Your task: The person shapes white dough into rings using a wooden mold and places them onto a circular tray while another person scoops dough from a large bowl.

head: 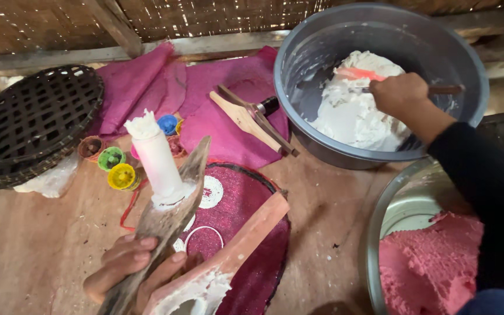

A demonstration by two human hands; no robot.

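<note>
Down at the bottom, closest of all, the left hand [129,268] is wrapped around a rough piece of wood [167,224]. The fingers curl over its lower end and hold it tight. The wood slants up and away from the hand. On its far end sits a white tube [157,158] with white dough on top, well above the fingers. Just beside the hand, touching the thumb side, lies a flat pink board [234,248] smeared with white dough at its near end. Both rest over a round dark red mat [258,233] on the wooden floor [30,245].

To the right, near the sleeve, a shiny metal bowl [389,216] holds pink dough [433,265].

A bit farther on are small coloured cups [122,175] in yellow, green and blue. Behind them lie pink cloths [228,93] with a wooden tool [252,119] on top. A dark woven basket [30,122] lies at the left.

Farthest away sits a big grey bowl [322,46] full of white dough [351,105]. The right hand [401,93] is inside it, closed around the handle of a pink spatula [360,74]. The blade sticks out to the left of the fist and presses on the dough.
</note>
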